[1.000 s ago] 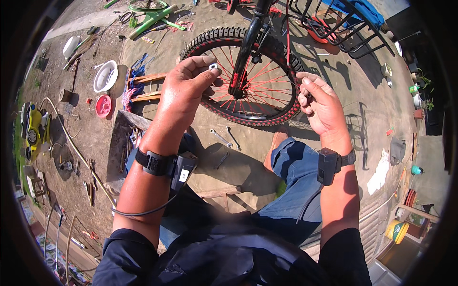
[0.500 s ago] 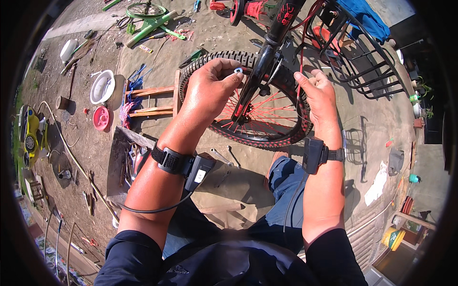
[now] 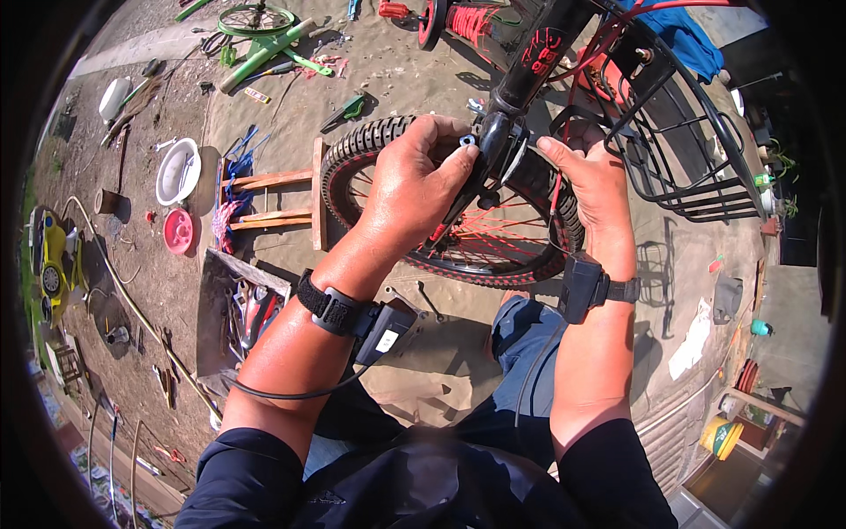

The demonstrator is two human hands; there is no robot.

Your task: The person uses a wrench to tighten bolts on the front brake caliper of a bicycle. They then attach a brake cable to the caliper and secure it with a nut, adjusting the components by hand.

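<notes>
My knees are bent under me on the dirt, both forearms reaching up and forward. My left hand is curled around the black fork leg, thumb and fingertips pinching a small silver nut at its side. My right hand presses flat-fingered against the far side, holding nothing I can make out. I should brace the fork firmly and turn the nut squarely so it doesn't cross-thread. Beyond sits the front wheel, then the wire basket.
</notes>
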